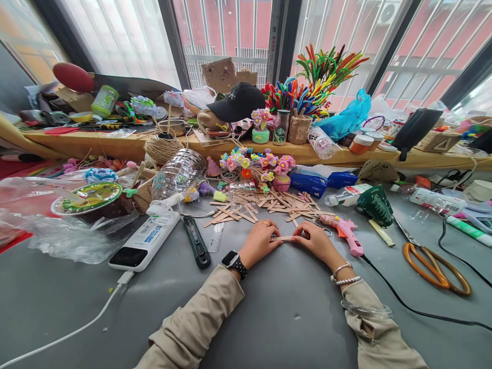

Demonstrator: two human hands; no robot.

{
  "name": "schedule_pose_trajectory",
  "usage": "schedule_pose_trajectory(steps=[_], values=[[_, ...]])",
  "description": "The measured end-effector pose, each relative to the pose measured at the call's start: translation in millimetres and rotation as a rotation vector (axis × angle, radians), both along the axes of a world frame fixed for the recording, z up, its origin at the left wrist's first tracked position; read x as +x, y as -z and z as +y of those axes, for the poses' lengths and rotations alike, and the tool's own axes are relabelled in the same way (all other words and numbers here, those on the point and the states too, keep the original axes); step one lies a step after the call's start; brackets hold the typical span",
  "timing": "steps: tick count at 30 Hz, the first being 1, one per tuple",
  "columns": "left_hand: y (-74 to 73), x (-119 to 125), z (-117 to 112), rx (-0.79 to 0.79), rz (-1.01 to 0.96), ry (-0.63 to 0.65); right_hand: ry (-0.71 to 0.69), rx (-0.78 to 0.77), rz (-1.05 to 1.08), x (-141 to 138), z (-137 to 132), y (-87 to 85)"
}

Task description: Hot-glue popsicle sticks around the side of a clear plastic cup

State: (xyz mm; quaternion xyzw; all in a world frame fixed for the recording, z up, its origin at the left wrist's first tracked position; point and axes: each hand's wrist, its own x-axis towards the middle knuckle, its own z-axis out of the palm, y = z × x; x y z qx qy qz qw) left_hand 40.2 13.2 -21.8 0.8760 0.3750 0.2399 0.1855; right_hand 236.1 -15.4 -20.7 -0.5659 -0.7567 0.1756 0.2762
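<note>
Both my hands rest on the grey table (292, 307) and pinch the two ends of a small stack of wooden craft sticks (283, 238) lying flat between them. My left hand (258, 242) wears a ring and a smartwatch, and its fingers are closed on the left end. My right hand (315, 241), with bracelets on the wrist, grips the right end. Just beyond the hands lies a loose pile of wooden sticks (269, 205). A pink glue gun (346, 233) lies right beside my right hand.
A black utility knife (197, 242), a clear ruler (216, 237) and a white power bank (146, 241) lie to the left. Orange-handled scissors (434, 264) and a black cable (407, 305) lie to the right. Paper flower pots (269, 169), a plastic bottle (177, 174) and cluttered shelves stand behind.
</note>
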Motion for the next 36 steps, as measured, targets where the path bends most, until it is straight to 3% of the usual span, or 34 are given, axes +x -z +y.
schedule_pose_trajectory(steps=[12,17,20,22,25,27,31,36], values=[[-1.7,0.2,-1.3,-0.008,-0.019,-0.012,0.029,0.039,0.072,0.9,2.0,2.4],[-9.2,-0.3,-4.0,-0.125,-0.191,-0.055,0.219,0.162,0.218,2.3,-0.2,-3.8],[-19.0,-2.8,-5.3,-0.333,-0.473,-0.083,0.345,0.295,0.233,4.1,-2.9,-6.9],[-24.8,-5.4,-6.1,-0.614,-0.714,-0.047,0.362,0.38,0.197,2.4,-6.3,-10.2],[-29.3,-8.7,-9.1,-1.052,-1.053,0.076,0.278,0.515,0.074,-8.5,-14.7,-18.4],[-29.6,-9.1,-12.3,-1.238,-1.184,0.127,0.181,0.598,-0.012,-20.2,-21.4,-24.3],[-28.2,-5.8,-18.9,-1.458,-1.243,0.119,0.065,0.631,-0.128,-42.2,-30.8,-30.1],[-28.1,-2.5,-22.7,-1.548,-1.234,0.118,0.04,0.622,-0.134,-50.3,-31.7,-26.9]])
